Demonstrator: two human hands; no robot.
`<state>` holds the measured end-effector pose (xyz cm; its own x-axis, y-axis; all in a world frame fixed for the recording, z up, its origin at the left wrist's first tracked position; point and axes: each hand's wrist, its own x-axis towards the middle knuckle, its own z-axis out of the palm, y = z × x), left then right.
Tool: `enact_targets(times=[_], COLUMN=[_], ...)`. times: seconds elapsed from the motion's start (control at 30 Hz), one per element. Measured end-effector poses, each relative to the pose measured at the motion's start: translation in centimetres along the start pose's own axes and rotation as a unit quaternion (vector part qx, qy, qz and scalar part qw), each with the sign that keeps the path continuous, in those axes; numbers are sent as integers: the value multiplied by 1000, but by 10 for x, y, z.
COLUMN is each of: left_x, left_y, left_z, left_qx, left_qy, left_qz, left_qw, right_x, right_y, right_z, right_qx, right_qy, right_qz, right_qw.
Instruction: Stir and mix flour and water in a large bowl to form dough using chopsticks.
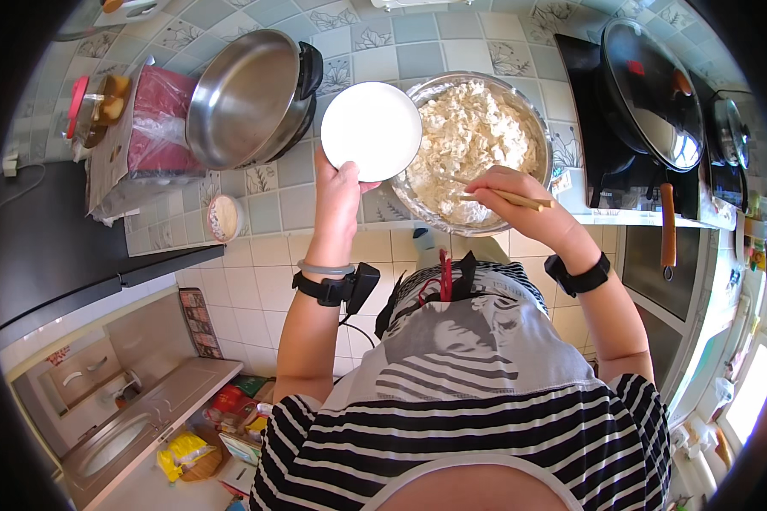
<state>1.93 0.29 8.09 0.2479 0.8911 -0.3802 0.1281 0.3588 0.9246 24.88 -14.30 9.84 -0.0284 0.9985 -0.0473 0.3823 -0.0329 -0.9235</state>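
Note:
My left hand (340, 177) grips the near edge of a white bowl (371, 131), its thumb on the rim. The bowl is beside, and slightly over, the left rim of a large metal basin (545, 137). Shaggy, floury dough (476, 131) fills much of the basin. My right hand (508, 191) is over the basin's near right side, closed around a pair of wooden chopsticks (518, 199). Their tips reach into the flour at the near side of the dough. Whether the white bowl holds anything is too bright to tell.
Left of the bowl stands an empty steel pot (246, 99) with black handles. A small bowl (224, 218) sits near the counter's front edge. Farther left are a bag-lined box (160, 121) and a red-lidded jar (99, 108). A lidded frying pan (652, 96) rests on the black cooktop (613, 185) at right.

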Motion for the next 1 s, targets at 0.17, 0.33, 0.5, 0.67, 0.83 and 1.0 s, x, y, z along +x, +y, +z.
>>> enact_targets(times=[0.17,0.33,0.5,0.67,0.83,1.0], left_x=[10,13,14,8,0,-8], left_y=[-7,-5,0,4,8,6], left_z=[6,12,9,2,0,-6], left_qx=[11,13,-28,-79,-102,-95], left_qy=[0,21,23,7,25,13], left_qz=[54,71,20,2,-10,-11], left_qw=[998,997,999,997,994,995], right_x=[-7,-2,27,66,83,43], right_y=[-1,2,17,40,43,27], right_z=[-5,4,15,14,11,11], right_qx=[-8,-25,-77,-140,-108,-108], right_qy=[-48,-84,-95,-1,85,-63], right_qz=[-9,-47,-77,-154,-109,-116], right_qw=[999,995,990,978,984,985])
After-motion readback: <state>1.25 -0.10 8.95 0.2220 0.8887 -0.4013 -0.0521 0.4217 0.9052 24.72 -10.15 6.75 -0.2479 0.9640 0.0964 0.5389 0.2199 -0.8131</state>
